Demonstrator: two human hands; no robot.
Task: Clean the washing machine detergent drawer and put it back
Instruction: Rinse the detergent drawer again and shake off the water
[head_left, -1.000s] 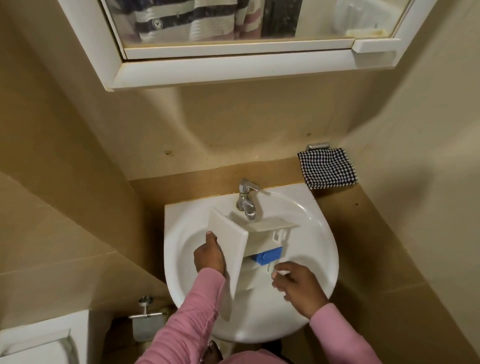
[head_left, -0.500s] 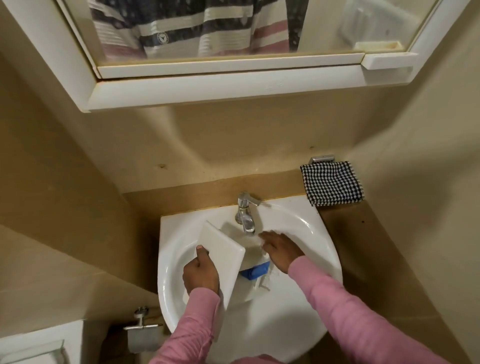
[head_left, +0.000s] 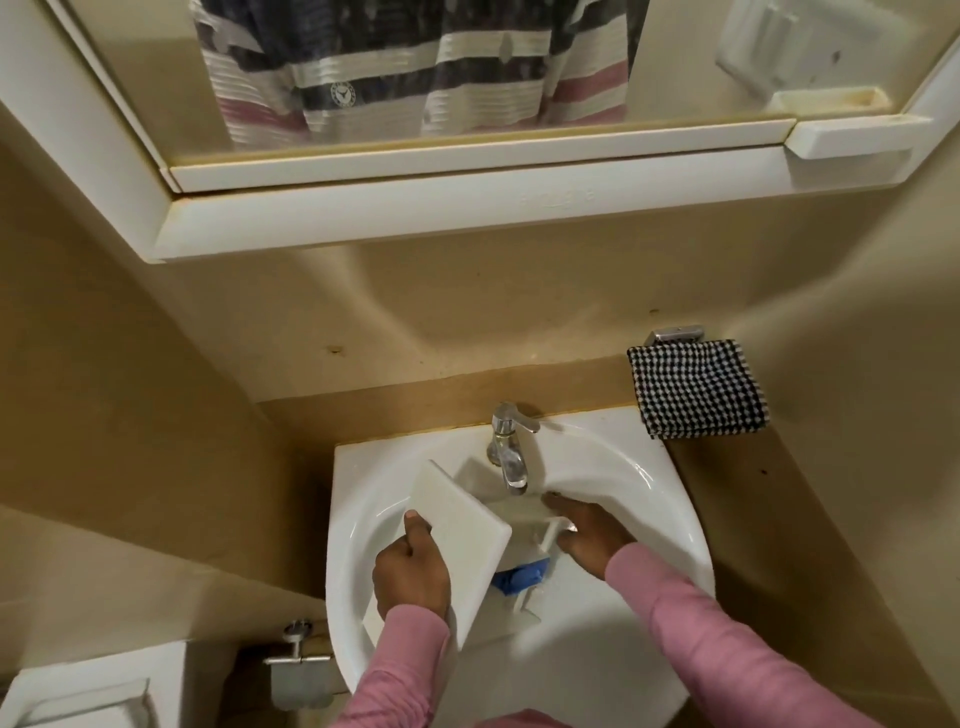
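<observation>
- Nearest us, two pink sleeves (head_left: 691, 618) reach forward over the near rim of the white sink (head_left: 613, 654).
- Our left hand (head_left: 413, 571) is closed around the near-left edge of the detergent drawer (head_left: 460, 530), thumb lying on its flat white front panel, which is tilted up on edge.
- The drawer sits inside the sink basin, held above the bottom, its body running to the right behind the panel; a blue insert (head_left: 519, 574) shows just below the panel's right corner.
- Our right hand (head_left: 587, 530) rests on the right side of the drawer with fingers stretched out flat toward the tap, not curled around anything; a small white part (head_left: 550, 535) of the drawer stands just beside its palm.
- The chrome tap (head_left: 509, 452) rises at the far middle of the sink, its spout right over the drawer's far end; we cannot tell whether water runs.
- Low on the left wall hangs a toilet-paper holder (head_left: 297, 660).
- On the far right a black-and-white checked cloth (head_left: 696, 397) hangs from a metal bar, just beside the sink's far corner.
- Farthest and highest, a white-framed mirror cabinet (head_left: 467, 208) reflects a striped shirt.
</observation>
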